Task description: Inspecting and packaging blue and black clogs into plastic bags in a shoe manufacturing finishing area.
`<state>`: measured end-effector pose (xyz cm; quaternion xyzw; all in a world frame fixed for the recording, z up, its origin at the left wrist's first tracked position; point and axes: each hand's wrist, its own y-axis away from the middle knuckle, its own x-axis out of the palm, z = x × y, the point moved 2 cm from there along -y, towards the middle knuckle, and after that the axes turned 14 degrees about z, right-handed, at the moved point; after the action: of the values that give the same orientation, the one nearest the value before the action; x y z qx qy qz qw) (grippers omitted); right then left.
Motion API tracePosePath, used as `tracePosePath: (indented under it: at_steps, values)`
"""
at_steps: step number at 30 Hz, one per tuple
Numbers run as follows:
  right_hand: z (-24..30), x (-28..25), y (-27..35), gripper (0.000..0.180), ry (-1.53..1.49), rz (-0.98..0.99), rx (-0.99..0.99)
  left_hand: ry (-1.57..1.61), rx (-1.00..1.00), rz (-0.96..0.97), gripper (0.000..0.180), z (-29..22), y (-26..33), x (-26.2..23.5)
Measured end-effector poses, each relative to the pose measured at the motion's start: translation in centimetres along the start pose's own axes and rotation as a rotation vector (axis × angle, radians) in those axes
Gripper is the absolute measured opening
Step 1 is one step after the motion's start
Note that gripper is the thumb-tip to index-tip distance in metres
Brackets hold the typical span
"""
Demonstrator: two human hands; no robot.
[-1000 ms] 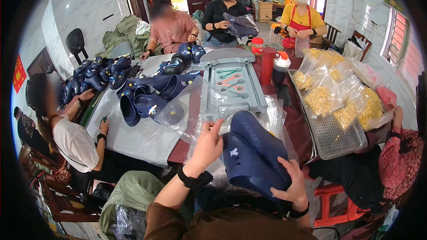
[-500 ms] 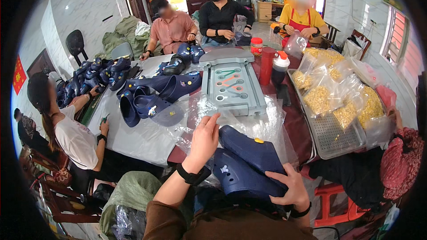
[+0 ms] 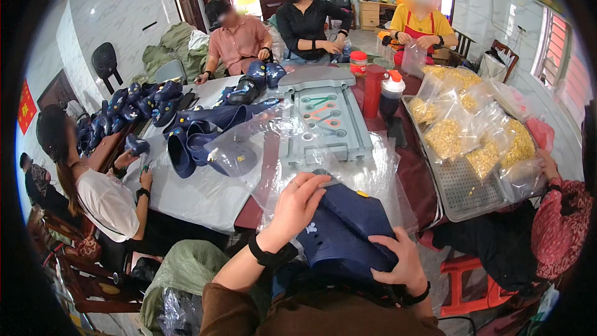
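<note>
2 hands [image 3: 348, 236] on navy clogs [image 3: 348, 233], clear bag [image 3: 373, 168]

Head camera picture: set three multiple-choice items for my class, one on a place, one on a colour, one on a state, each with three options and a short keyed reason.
1. Where does the grey perforated tray of clear bags of yellow pieces lie?
A. on the person's right side of the table
B. on the person's left side
C. on the floor

2. What colour are the foam clogs that the person holds?
A. red
B. dark blue
C. white

3. How are the person's hands occupied?
A. both lie flat and idle on the table
B. both are on the clogs
C. one holds the red bottle

Answers: 1 A, the tray sits at the right edge of the table. 2 B, the clogs are dark navy. 3 B, the left hand rests on top of the clogs and the right hand grips them from below.
</note>
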<state>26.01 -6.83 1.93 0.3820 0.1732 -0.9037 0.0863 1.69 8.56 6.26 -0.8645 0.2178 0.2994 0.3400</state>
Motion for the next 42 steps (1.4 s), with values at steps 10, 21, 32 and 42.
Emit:
tracePosePath:
  at_steps: [10, 21, 32, 42]
  values:
    - [-0.5, 1.9, -1.0, 0.065, -0.084, -0.231, -0.053, -0.063, -0.003, 0.005, 0.037, -2.6, 0.4, 0.0]
    - [-1.1, 3.7, -0.7, 0.064, -0.084, -0.277, -0.083, 0.040, 0.162, 0.073, 0.032, -6.3, 0.7, 2.6]
    - [-3.9, 5.1, 0.1, 0.072, -0.432, -0.409, -0.011, -0.232, -0.160, -0.092, 0.072, -3.7, 3.8, 1.2]
    - [-3.4, 4.7, -0.1, 0.071, -0.403, -0.493, 0.056, 0.330, -0.182, 0.054, 0.076, -2.4, 4.6, 5.4]
